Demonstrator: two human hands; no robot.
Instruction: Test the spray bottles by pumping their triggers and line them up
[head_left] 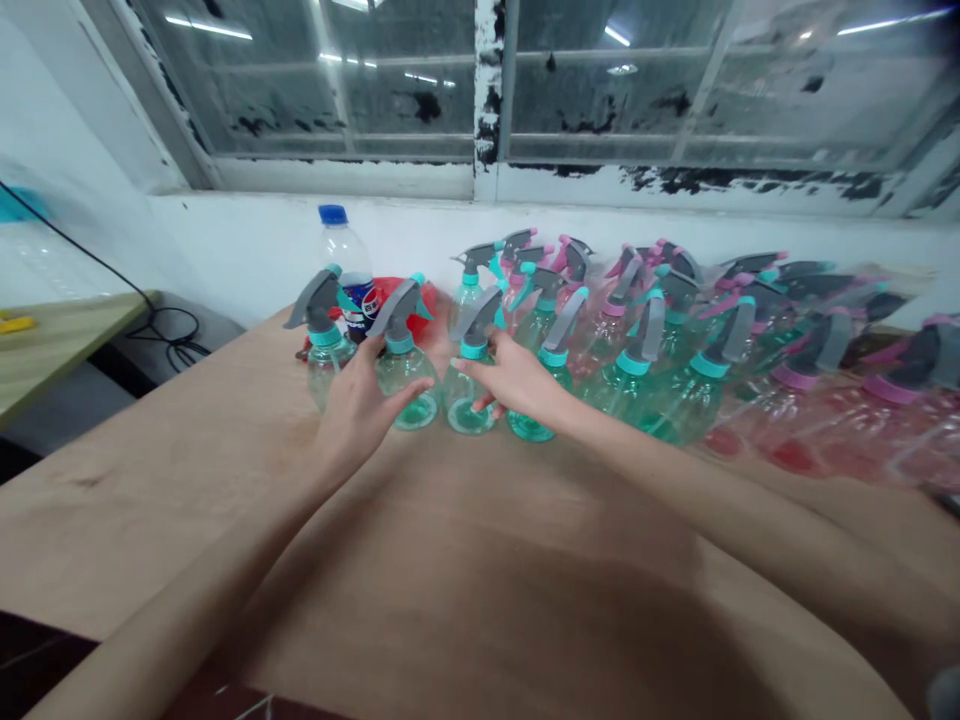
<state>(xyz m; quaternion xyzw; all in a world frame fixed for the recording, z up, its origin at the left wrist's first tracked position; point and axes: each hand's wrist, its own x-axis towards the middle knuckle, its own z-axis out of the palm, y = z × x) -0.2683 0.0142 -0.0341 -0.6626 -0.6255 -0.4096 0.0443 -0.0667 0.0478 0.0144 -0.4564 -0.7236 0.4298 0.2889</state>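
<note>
My left hand [358,393] is around a clear green spray bottle [409,385] with a turquoise collar and grey trigger head. Its thumb crosses the bottle's front, and the other fingers are partly hidden behind its left side. My right hand [514,375] grips the neighbouring green spray bottle [469,400] near the neck, thumb in front. Both bottles stand upright on the wooden table [420,540]. Another green spray bottle [324,345] stands just left of my left hand. Right beside my right hand is a darker green spray bottle [534,420].
Several green-collared spray bottles [626,385] and pink-collared ones [787,410] crowd the right side by the wall. Behind my left hand stand a blue-capped Pepsi bottle [349,255] and something red [424,310]. A cable [176,335] hangs near a side table [75,325] at left.
</note>
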